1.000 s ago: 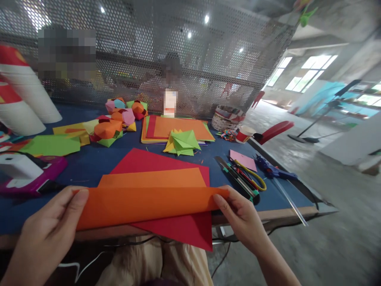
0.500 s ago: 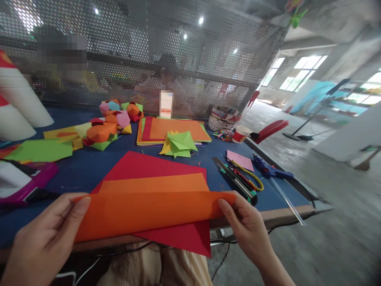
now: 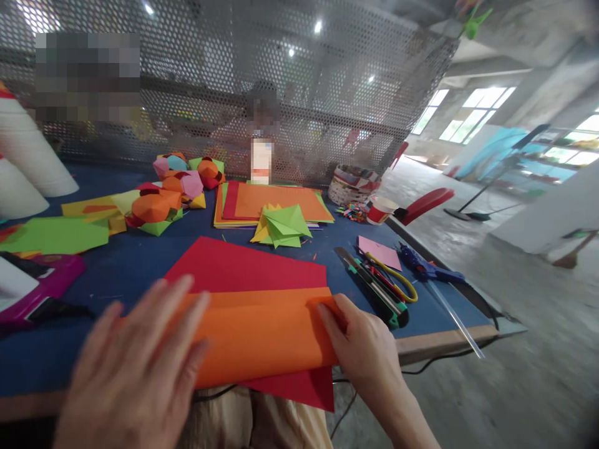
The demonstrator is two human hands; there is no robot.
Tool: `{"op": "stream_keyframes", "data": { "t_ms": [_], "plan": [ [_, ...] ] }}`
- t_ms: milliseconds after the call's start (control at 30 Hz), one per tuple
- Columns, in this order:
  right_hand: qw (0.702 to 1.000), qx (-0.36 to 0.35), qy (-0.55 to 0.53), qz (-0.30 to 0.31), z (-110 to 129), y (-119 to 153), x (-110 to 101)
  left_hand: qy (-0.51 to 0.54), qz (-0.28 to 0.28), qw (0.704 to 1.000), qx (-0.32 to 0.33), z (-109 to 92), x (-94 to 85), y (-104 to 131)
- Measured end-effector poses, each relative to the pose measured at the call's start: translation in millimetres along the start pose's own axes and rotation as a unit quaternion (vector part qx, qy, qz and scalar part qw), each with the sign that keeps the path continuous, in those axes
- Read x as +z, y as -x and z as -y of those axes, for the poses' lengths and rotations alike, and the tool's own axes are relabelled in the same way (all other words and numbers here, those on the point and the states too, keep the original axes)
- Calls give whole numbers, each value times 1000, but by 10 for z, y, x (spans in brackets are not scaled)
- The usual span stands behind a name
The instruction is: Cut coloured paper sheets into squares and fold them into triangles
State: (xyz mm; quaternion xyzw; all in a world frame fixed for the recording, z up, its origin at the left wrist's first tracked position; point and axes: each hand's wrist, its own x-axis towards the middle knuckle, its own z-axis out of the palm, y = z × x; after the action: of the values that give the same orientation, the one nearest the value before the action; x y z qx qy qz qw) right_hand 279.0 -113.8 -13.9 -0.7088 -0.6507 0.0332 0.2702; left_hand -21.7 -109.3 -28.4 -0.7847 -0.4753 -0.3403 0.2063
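Observation:
A folded orange sheet (image 3: 262,333) lies across a red sheet (image 3: 248,265) at the table's front edge. My right hand (image 3: 360,337) pinches the right end of the orange sheet between thumb and fingers. Over the left part of that sheet, my left hand (image 3: 140,355) is spread with its fingers apart, slightly blurred; whether it touches the paper is unclear. The red sheet's lower corner sticks out past the table edge.
Behind are a paper stack (image 3: 281,201), green folded pieces (image 3: 285,226) and paper balls (image 3: 152,206). A cutter (image 3: 374,287), glue gun (image 3: 425,265) and paper cup (image 3: 381,211) stand right; a purple tool (image 3: 56,284) is left.
My left hand has let go of the orange sheet's left end, opened and moved right over the paper. My right hand has shifted slightly left, and the orange sheet sits lower and flatter.

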Motion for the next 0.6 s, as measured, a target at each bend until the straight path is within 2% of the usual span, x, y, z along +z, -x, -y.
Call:
{"op": "stream_keyframes", "data": {
  "t_ms": [33, 133, 200, 300, 433, 600],
  "plan": [
    [1000, 2, 11, 7, 8, -10, 5, 12, -16, 998, 62, -130, -14, -27],
    [999, 5, 36, 26, 25, -32, 7, 10, 29, 981, 189, -364, 44, -5],
    [997, 6, 67, 39, 39, -46, -4, -6, 62, 973, 223, -397, 128, 36],
    [992, 4, 114, 53, 51, -79, -20, -18, 93, 972, 215, -365, 242, 61],
    [990, 5, 127, 56, -3, -133, -11, -8, 105, 971, 215, -317, 329, 53],
    [990, -9, 134, 35, -115, -159, 34, 23, 88, 977, 191, -296, 376, 38]
  ]
}}
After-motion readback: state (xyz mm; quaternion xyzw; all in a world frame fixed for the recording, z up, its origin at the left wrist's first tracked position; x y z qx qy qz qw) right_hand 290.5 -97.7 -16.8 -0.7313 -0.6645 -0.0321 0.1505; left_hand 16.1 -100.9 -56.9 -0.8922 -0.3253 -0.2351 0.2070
